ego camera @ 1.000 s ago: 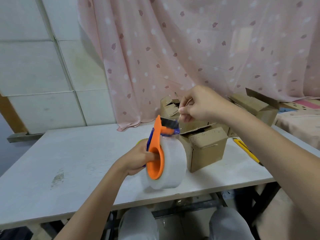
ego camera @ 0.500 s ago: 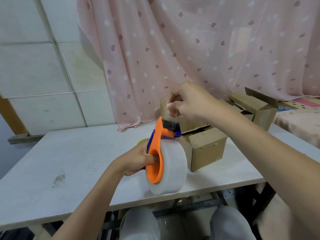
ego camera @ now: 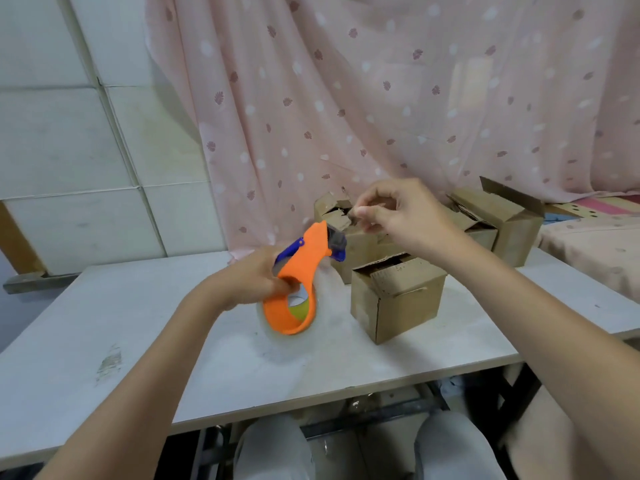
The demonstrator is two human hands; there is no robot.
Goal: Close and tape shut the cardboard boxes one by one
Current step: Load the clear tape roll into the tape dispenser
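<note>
The left hand point(ego camera: 256, 280) grips the orange tape dispenser point(ego camera: 299, 282) above the white table point(ego camera: 104, 341), its clear roll hanging below. The right hand point(ego camera: 398, 213), fingertips pinched at the tape's free end just above the cutter, should draw it out steadily and untwisted toward the nearest cardboard box point(ego camera: 394, 299), whose flaps look unsealed.

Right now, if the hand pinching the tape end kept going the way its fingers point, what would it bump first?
The right hand points leftward, fingertips just above the tape dispenser. Straight on, it would probably meet the torn flap of the open back box first, though depth is hard to judge here.
</note>
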